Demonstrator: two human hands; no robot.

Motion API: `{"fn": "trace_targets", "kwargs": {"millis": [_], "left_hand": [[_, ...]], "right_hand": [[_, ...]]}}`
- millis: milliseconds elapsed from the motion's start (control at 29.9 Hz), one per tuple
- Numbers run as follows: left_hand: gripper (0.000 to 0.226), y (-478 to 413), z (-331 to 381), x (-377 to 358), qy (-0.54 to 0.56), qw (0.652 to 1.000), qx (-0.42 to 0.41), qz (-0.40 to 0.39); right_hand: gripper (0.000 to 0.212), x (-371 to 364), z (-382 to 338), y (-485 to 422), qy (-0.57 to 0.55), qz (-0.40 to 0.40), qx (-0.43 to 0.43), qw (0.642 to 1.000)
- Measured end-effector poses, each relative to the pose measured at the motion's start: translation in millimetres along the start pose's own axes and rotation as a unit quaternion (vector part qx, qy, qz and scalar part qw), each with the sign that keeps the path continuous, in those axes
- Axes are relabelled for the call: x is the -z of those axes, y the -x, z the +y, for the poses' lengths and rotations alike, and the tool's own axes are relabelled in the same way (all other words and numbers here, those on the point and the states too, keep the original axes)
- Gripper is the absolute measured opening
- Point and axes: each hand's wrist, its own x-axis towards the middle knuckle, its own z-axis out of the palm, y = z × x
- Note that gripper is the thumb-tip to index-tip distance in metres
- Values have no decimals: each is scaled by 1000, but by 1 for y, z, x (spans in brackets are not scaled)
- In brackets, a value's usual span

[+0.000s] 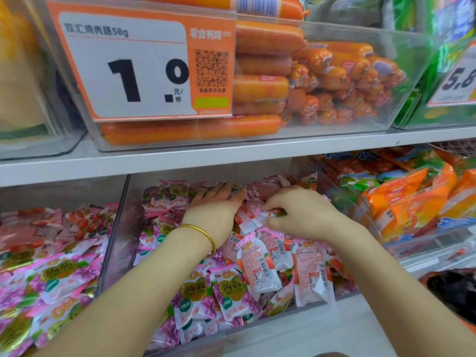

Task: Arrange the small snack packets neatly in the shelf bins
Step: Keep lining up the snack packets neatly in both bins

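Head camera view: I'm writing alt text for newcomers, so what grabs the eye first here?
The big price sign reading 1.0 dominates the upper shelf, with stacked orange sausages in the clear bin behind it. Below, in the middle bin of pink snack packets, the left hand, wearing a gold bangle, rests flat while the right hand pinches a packet.

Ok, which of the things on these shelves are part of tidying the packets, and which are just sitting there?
Part of the job:
pink snack packets in the middle bin
left hand resting flat on them
right hand pinching one packet

Just there:
orange sausages above
price tag
orange bags in the bin to the right
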Motion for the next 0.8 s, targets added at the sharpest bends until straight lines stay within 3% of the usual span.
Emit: {"fn": "trace_targets", "kwargs": {"millis": [134,200,267,367,434,601,801], "left_hand": [[50,8,9,4,-40,992,-48,111],[47,14,18,11,-67,990,-72,105],[45,16,24,8,-47,993,-71,76],[53,17,22,2,12,998,-62,18],[51,19,22,2,33,996,-79,8],[41,26,24,14,62,993,-94,-36],[56,29,17,24,141,983,-92,-70]], "right_hand": [[28,0,3,-6,-65,21,-3,998],[29,-1,4,-14,-85,87,-11,993],[33,-2,4,-20,-70,140,-6,988],[35,-9,4,-25,13,108,-14,994],[33,-13,2,-24,39,131,-35,990],[34,-9,-2,-17,-12,204,-77,976],[32,-6,-7,-8,-13,192,-54,980]]}}
